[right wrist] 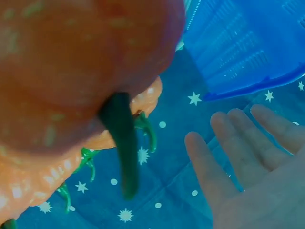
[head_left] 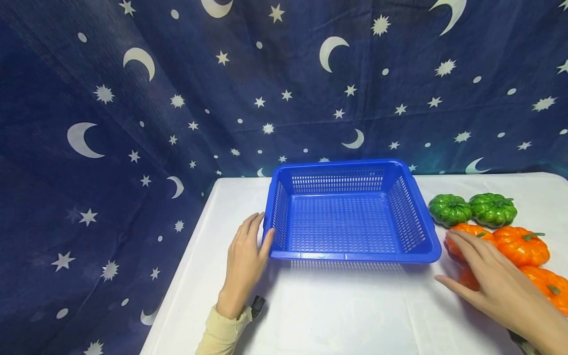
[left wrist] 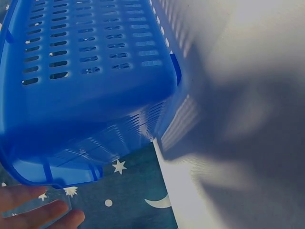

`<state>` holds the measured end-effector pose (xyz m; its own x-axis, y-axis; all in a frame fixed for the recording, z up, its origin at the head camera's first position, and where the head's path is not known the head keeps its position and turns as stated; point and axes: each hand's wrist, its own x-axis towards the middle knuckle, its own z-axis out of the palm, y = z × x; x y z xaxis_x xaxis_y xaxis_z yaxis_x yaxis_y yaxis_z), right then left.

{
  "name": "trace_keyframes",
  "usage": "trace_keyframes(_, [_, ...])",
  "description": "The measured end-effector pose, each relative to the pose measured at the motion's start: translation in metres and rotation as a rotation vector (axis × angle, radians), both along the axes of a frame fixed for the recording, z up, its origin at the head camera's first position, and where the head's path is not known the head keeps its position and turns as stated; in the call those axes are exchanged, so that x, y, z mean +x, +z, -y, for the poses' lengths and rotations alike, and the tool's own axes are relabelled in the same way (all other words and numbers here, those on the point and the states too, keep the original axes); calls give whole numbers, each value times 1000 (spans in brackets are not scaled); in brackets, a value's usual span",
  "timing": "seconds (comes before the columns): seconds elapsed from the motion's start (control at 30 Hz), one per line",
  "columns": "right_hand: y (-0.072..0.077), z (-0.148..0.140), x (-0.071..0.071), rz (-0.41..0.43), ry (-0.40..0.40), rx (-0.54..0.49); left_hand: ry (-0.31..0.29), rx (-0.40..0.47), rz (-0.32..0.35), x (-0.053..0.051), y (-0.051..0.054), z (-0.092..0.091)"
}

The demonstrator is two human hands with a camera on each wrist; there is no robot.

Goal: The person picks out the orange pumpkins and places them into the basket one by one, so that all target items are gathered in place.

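1. Blue basket (head_left: 346,257), twelve o'clock; my left hand (head_left: 246,254) at its nine, fingers straight.
2. Orange pumpkins (head_left: 518,250), basket's four o'clock; my right hand (head_left: 497,281) wide, empty.
3. Step, I judge: reaching; next needs curled fingers.

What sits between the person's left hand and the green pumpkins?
The blue basket lies between the left hand and the two green pumpkins, as the head view shows.
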<state>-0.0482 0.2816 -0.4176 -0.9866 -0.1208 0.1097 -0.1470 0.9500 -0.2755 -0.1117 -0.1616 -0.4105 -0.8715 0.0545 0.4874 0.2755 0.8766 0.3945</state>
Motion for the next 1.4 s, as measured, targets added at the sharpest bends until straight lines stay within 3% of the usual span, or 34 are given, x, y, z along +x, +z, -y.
trace_keyframes(0.37, [-14, -15, 7, -32, 16, 9, -9, 35, 7, -4, -3, 1])
trace_keyframes(0.57, [-21, -24, 11, 28, -8, 30, -16, 49, 12, -6, -5, 0])
trace_keyframes(0.73, [-27, -31, 14, 11, -13, 28, -25, 77, 13, -8, -5, 1])
trace_keyframes(1.0, [-32, -42, 11, 106, -51, 63, -49, 141, 16, -11, -6, 0])
trace_keyframes(1.4, [-33, -45, 12, 41, -21, 46, -72, 235, 107, -15, -7, -1])
